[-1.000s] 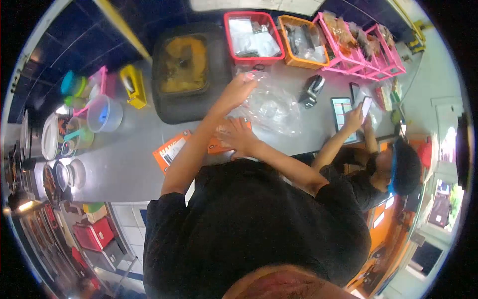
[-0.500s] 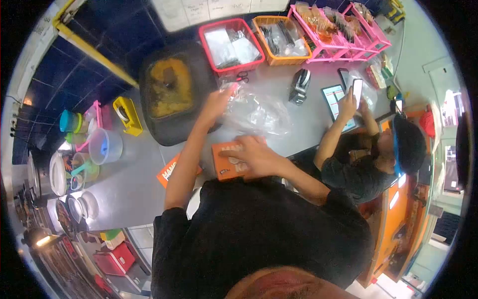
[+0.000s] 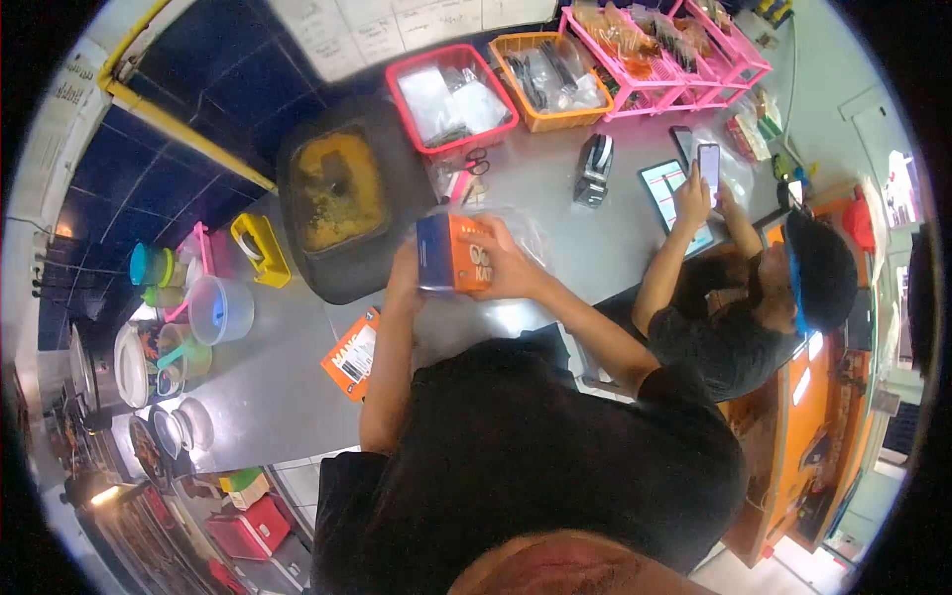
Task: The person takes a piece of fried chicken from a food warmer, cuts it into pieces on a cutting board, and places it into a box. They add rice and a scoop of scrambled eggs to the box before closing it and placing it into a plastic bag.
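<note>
An orange and dark-blue cardboard box point(image 3: 433, 255) is held upright over the counter, in front of my chest. My right hand point(image 3: 508, 266) grips it from the right, fingers spread across the lettered orange face. On the box's dark-blue side is my left hand point(image 3: 403, 276), its fingers partly hidden. Behind the box lies a clear plastic bag point(image 3: 528, 230), mostly covered by the box and my right hand. A flat orange printed packet point(image 3: 351, 357) with a white barcode label rests on the counter, close to my left forearm. Scissors point(image 3: 477, 162) lie beyond the box.
A dark pan with a yellowish base point(image 3: 395, 139) stands behind my left hand. Red point(image 3: 509, 127) and orange point(image 3: 555, 123) baskets line the wall beside a pink rack point(image 3: 635, 99). A black tape dispenser point(image 3: 593, 174) and a tablet point(image 3: 662, 186) are rightward. A co-worker point(image 3: 719, 337) holds a phone.
My left hand has left the plastic bag and come down to the box. The box has been raised and turned, so its dark-blue side shows. The orange packet is more exposed.
</note>
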